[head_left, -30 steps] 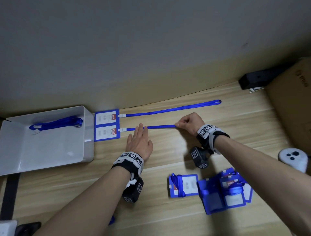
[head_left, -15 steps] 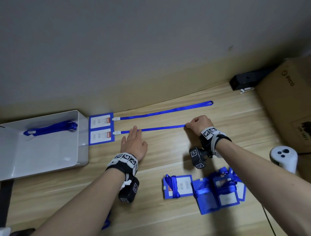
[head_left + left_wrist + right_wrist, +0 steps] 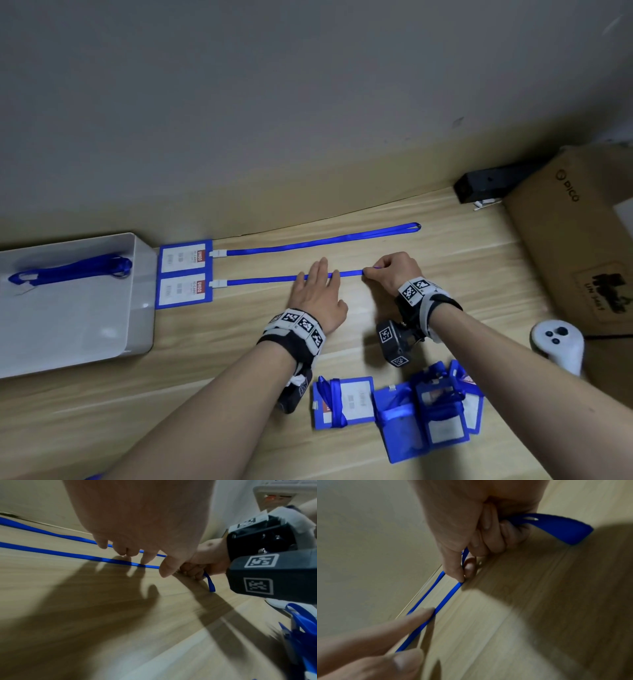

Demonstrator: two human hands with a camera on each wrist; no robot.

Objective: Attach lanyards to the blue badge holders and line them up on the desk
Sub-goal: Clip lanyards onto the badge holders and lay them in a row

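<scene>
Nearest you, the unfinished badge holders [image 3: 411,407] sit heaped, lanyards tangled round them. Your left hand [image 3: 318,298] has slid right along the second lanyard [image 3: 260,281], fingers flat, pressing it to the desk [image 3: 205,377]. Your right hand [image 3: 394,274] pinches the free end, pulled further right, so the strap's nearly straight. Behind it, the first lanyard [image 3: 322,241] lies done. Cardboard box [image 3: 575,240] limits rightward pull.

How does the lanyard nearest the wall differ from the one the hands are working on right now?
The far lanyard lies untouched, while the near lanyard is pressed flat under the left hand and pinched by the right hand. The far lanyard's loop end lies in plain view on the desk; the near lanyard's end is bunched in the right hand. Both are blue, stretched rightward, and clipped to a blue badge holder beside the tray.
</scene>
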